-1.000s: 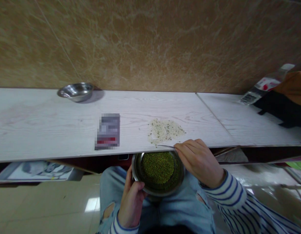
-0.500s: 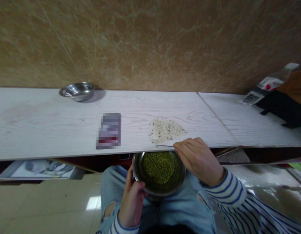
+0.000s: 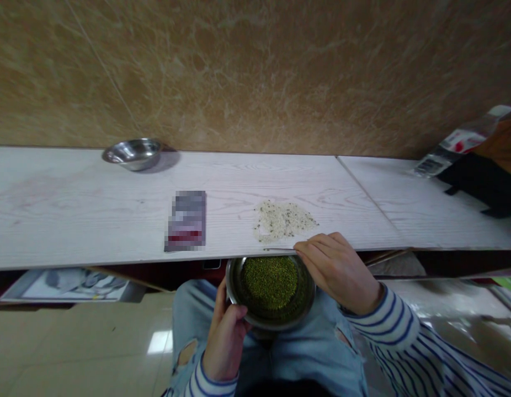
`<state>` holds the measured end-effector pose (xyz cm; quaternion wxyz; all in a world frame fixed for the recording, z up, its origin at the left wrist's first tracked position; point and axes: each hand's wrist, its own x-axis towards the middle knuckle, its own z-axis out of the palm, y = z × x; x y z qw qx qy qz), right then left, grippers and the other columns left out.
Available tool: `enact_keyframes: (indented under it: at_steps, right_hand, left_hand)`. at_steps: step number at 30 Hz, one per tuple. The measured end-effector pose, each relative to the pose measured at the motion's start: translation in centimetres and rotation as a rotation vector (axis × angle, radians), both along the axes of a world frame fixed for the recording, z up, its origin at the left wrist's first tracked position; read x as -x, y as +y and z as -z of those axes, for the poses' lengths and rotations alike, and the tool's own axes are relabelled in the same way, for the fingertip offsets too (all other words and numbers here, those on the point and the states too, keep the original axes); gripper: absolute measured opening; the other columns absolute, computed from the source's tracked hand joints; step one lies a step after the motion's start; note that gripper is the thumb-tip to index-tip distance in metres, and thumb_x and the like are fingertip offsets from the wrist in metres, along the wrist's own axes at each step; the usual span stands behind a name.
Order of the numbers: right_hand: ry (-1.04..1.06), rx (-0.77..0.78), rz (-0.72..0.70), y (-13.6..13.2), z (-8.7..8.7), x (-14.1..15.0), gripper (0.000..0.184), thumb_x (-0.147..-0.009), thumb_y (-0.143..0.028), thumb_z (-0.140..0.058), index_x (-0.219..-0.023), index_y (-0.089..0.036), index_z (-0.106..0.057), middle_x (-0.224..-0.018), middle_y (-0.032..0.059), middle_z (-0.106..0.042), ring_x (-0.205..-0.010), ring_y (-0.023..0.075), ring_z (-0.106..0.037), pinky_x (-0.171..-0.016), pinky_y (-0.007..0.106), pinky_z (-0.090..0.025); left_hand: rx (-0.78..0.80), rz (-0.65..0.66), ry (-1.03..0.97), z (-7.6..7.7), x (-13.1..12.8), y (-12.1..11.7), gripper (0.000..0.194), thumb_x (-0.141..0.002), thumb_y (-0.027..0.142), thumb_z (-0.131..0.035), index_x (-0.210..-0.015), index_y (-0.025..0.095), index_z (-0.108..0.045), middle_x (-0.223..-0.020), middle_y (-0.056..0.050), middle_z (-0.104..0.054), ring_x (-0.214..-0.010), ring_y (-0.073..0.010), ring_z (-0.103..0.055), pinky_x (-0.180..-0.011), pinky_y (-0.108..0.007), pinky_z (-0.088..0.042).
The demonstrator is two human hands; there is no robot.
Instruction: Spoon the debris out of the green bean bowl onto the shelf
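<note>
My left hand (image 3: 227, 336) is closed on the near-left rim of a steel bowl (image 3: 303, 320), thumb on top. The bowl is below the table's front edge, over my lap, with green mung beans (image 3: 270, 281) inside. In a pinch, my right hand (image 3: 336, 270) holds a thin metal tool (image 3: 280, 249), tweezers-like, pointing left along the table edge; its exact kind is hard to make out. A green bean lies by its tip. Just behind the tool, white rice grains (image 3: 284, 219) mixed with green beans are spread on the table.
A second steel bowl (image 3: 133, 154) stands by the wall at back left. A flat grey packet (image 3: 187, 220), blurred out, lies left of the rice. At the right are a plastic bottle (image 3: 458, 140) and a black and brown item (image 3: 487, 176). An open drawer (image 3: 73, 285) is below the table.
The tool's tip has moved slightly toward the table's front edge, with a bean beside it. My left hand keeps its hold on the bowl. The view has shifted a little.
</note>
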<state>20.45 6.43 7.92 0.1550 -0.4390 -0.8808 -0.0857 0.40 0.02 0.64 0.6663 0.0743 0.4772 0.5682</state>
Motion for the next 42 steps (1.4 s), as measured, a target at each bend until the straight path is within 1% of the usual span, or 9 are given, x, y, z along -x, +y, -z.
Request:
enact_keyframes:
  at_steps: [5,13,19,23,26,30,35,38,42]
  right_hand:
    - [0.009,0.015,-0.031,-0.3,0.1,0.3,0.015,-0.092,-0.016,-0.048,-0.1,-0.015,-0.061,-0.083,0.0054,-0.066,-0.084,0.0188,-0.058,-0.075,0.033,-0.036]
    - [0.054,-0.031,0.002,-0.1,0.3,1.0,0.015,-0.092,-0.015,-0.047,-0.099,-0.014,-0.06,-0.081,0.0051,-0.066,-0.08,0.0183,-0.057,-0.072,0.033,-0.036]
    - [0.043,-0.053,0.026,0.1,0.1,3.3,0.015,-0.091,-0.015,-0.049,-0.101,-0.014,-0.06,-0.078,0.0038,-0.065,-0.077,0.0191,-0.055,-0.071,0.033,-0.035]
    - [0.024,-0.025,0.038,-0.6,0.1,4.3,0.015,-0.09,-0.015,-0.049,-0.1,-0.014,-0.061,-0.076,0.0038,-0.064,-0.074,0.0186,-0.055,-0.071,0.033,-0.035]
    - [0.041,-0.042,0.055,-0.8,0.3,4.0,0.016,-0.091,-0.015,-0.048,-0.099,-0.014,-0.061,-0.076,0.0042,-0.064,-0.074,0.0185,-0.055,-0.071,0.033,-0.036]
    - [0.018,-0.067,0.103,-0.6,0.3,3.1,0.015,-0.09,-0.015,-0.048,-0.097,-0.014,-0.062,-0.074,0.0047,-0.063,-0.072,0.0187,-0.055,-0.069,0.033,-0.036]
    - [0.013,-0.075,0.121,-0.2,0.2,2.9,0.015,-0.09,-0.015,-0.048,-0.096,-0.014,-0.062,-0.074,0.0051,-0.063,-0.071,0.0193,-0.055,-0.068,0.033,-0.037]
    - [0.016,-0.079,0.12,-0.3,0.1,3.0,0.015,-0.09,-0.016,-0.048,-0.095,-0.014,-0.062,-0.073,0.0047,-0.063,-0.071,0.0193,-0.055,-0.068,0.033,-0.036]
    - [0.01,-0.068,0.092,-0.3,0.0,3.1,0.016,-0.091,-0.016,-0.047,-0.098,-0.014,-0.062,-0.073,0.0042,-0.063,-0.071,0.0189,-0.055,-0.068,0.033,-0.036]
  left_hand:
    - [0.0,0.001,-0.006,0.1,-0.1,0.0,0.066,-0.065,0.011,-0.057,-0.128,0.03,-0.052,-0.111,-0.002,-0.064,-0.091,-0.0186,-0.057,-0.069,-0.029,-0.05]
    - [0.003,-0.014,-0.002,0.1,0.0,0.0,0.067,-0.065,0.012,-0.059,-0.13,0.031,-0.051,-0.111,-0.002,-0.065,-0.091,-0.0186,-0.058,-0.071,-0.03,-0.051]
    - [0.003,-0.021,-0.012,0.2,0.3,0.1,0.066,-0.066,0.012,-0.059,-0.129,0.031,-0.051,-0.112,-0.002,-0.065,-0.096,-0.02,-0.058,-0.081,-0.035,-0.05]
    - [-0.009,-0.028,-0.014,0.3,0.7,0.0,0.065,-0.068,0.012,-0.059,-0.129,0.031,-0.05,-0.116,-0.003,-0.064,-0.097,-0.02,-0.058,-0.081,-0.034,-0.05]
    - [-0.011,-0.021,-0.01,0.3,0.9,0.0,0.066,-0.067,0.012,-0.058,-0.13,0.031,-0.05,-0.116,-0.003,-0.064,-0.096,-0.0199,-0.058,-0.077,-0.032,-0.05]
    - [-0.008,-0.035,-0.018,0.3,0.8,0.0,0.067,-0.066,0.012,-0.059,-0.13,0.03,-0.051,-0.114,-0.003,-0.065,-0.097,-0.0203,-0.058,-0.073,-0.03,-0.05]
    - [0.015,-0.047,-0.037,0.2,0.6,-0.1,0.07,-0.064,0.009,-0.058,-0.131,0.03,-0.051,-0.119,-0.003,-0.064,-0.095,-0.0198,-0.059,-0.076,-0.031,-0.05]
    - [0.017,-0.042,-0.024,0.2,0.7,0.0,0.069,-0.065,0.01,-0.059,-0.13,0.031,-0.052,-0.115,-0.002,-0.064,-0.092,-0.0191,-0.059,-0.077,-0.032,-0.05]
    - [0.004,-0.062,-0.02,0.2,0.8,0.0,0.067,-0.065,0.012,-0.06,-0.128,0.033,-0.054,-0.118,-0.002,-0.063,-0.099,-0.0208,-0.058,-0.079,-0.032,-0.05]
